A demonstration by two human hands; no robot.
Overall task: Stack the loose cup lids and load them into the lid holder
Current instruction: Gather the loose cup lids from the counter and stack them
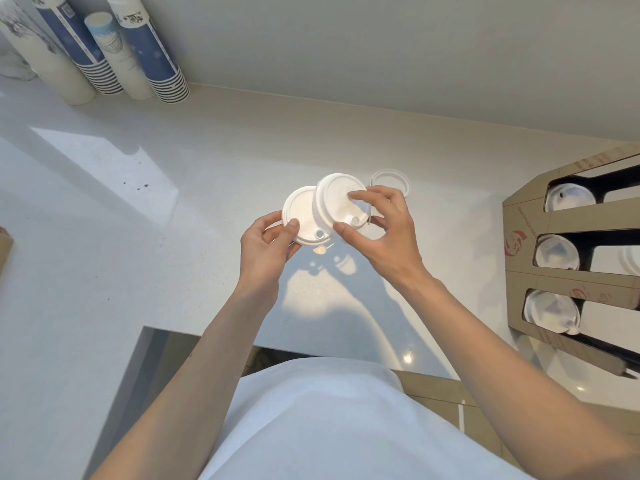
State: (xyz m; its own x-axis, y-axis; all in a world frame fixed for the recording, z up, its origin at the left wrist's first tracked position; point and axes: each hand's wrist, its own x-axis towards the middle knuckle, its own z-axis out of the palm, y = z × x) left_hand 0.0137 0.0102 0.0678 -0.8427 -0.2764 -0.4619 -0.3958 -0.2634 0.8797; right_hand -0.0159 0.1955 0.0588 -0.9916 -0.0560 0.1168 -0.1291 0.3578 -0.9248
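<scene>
I am looking down at a smooth, pale speckled stone counter (pixel 104 209) with both bare hands raised above it. My left hand (pixel 266 242) is pinching a round white plastic cup lid (pixel 299 216) by its near edge, thumb on top and fingers underneath, so that grip is closed on the lid. The lid is shallow and matte with a raised rim and a small round sip hole near the bottom edge. My right hand (pixel 377 230) is gripping a second round white plastic lid (pixel 337 200) of the same shape, thumb and forefinger spread across its top face; this one is tilting and overlapping the right edge of the first lid, the two touching there. Both lids are being held in the air over the counter, casting soft shadows below. Just behind my right hand, a clear thin plastic ring-shaped lid (pixel 389 180) is lying flat on the counter. At the right edge, a brown cardboard lid holder (pixel 526 220) with three long slots is standing on the counter, each slot showing glossy white lids inside. At the far left, tall stacks of blue and white paper cups (pixel 152 53) are standing against the wall
</scene>
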